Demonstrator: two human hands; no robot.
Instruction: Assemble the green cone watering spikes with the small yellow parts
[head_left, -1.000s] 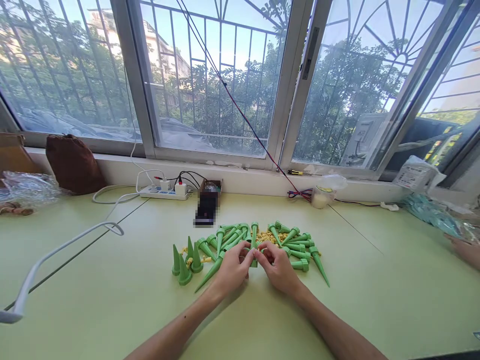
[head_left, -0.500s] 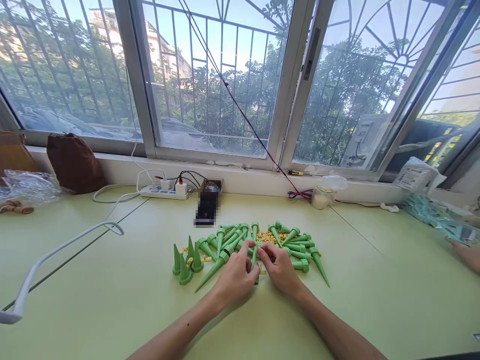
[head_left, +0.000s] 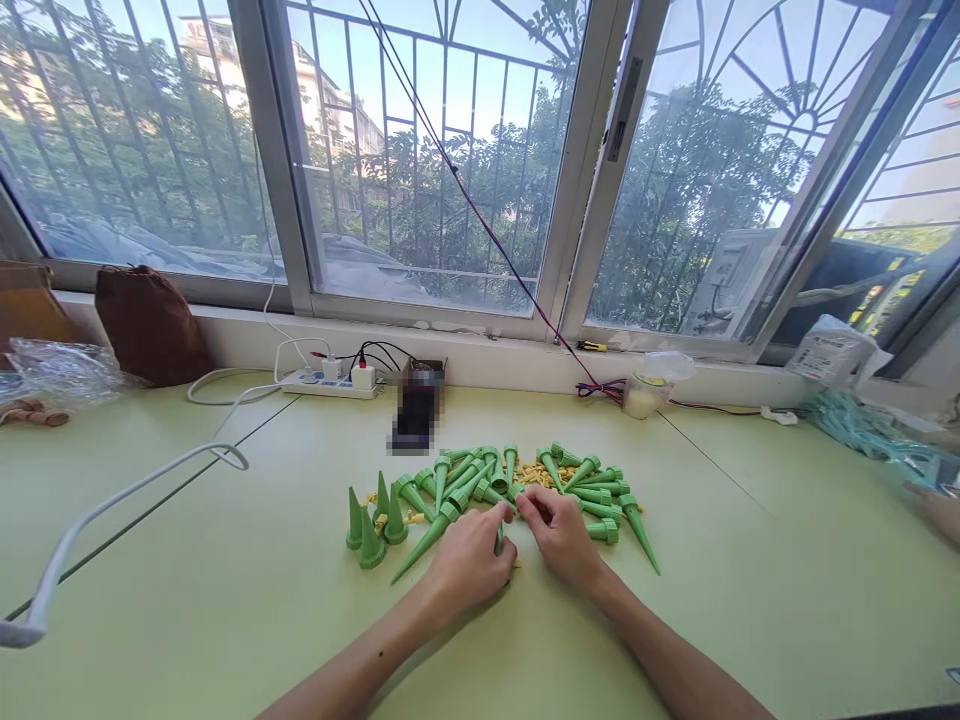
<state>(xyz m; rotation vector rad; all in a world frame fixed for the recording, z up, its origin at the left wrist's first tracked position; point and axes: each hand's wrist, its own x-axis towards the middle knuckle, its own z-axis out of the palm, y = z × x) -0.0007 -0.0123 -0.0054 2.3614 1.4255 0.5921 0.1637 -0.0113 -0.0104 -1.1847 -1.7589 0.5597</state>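
1. Head view: on the near side of the yellow pile [head_left: 538, 475], the left hand [head_left: 471, 553] curls closed round a green spike [head_left: 499, 540], mostly hidden, probably wrapped that way for steadiness.
2. Right hand [head_left: 559, 528], also just nearer than the pile: thumb and forefinger almost pinched, but whether they grip anything, I cannot tell!
3. Left of the pile, standing spikes [head_left: 370, 545] sit point-up, wide ends down, presumably for balance.
4. And the look: plain green, slim, tapering, ridged at the cap.

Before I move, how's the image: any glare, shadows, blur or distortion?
Head view: bright daylight through the windows, soft shadow beside the left forearm. Head view: green cones look fairly sharp; the dark object near the power strip is pixelated. Head view: window frames lean, perhaps wide-angle distortion.
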